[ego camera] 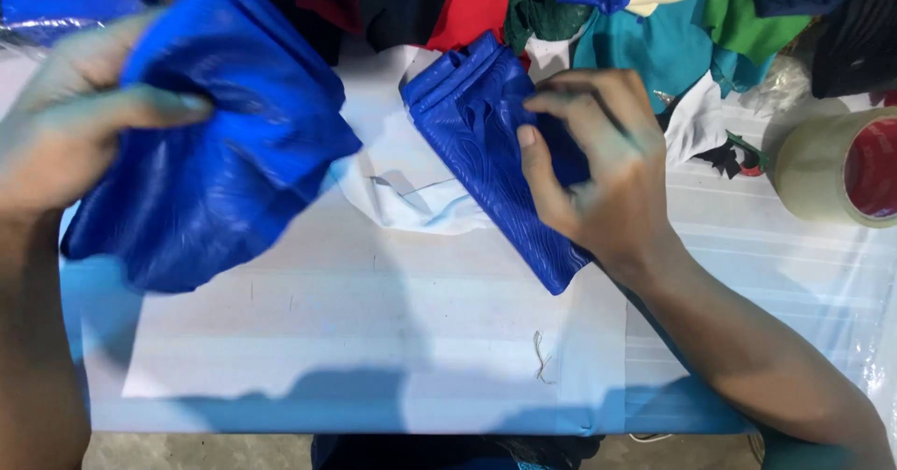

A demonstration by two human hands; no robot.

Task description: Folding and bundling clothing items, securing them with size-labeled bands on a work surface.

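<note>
Slippage is your main risk here: your left hand point(70, 129) is closed on a loose bunch of blue pieces point(210, 152), lifted above the white table point(374, 330), and the lower ones may slide out. Your right hand point(589, 171) pinches the folded blue stack point(476, 124) lying on the table (grip looks light), so it could unfold.

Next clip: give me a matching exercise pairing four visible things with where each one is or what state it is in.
Things:
1. large blue fabric bundle
2. narrow folded blue piece
3. tape roll
4. loose thread

Places or states:
A. lying alone on the white sheet, near the table's front edge
B. gripped and lifted by the left hand
C. standing at the far right edge
D. pinned on the table under the right hand

Pairs: 1-B, 2-D, 3-C, 4-A
</note>
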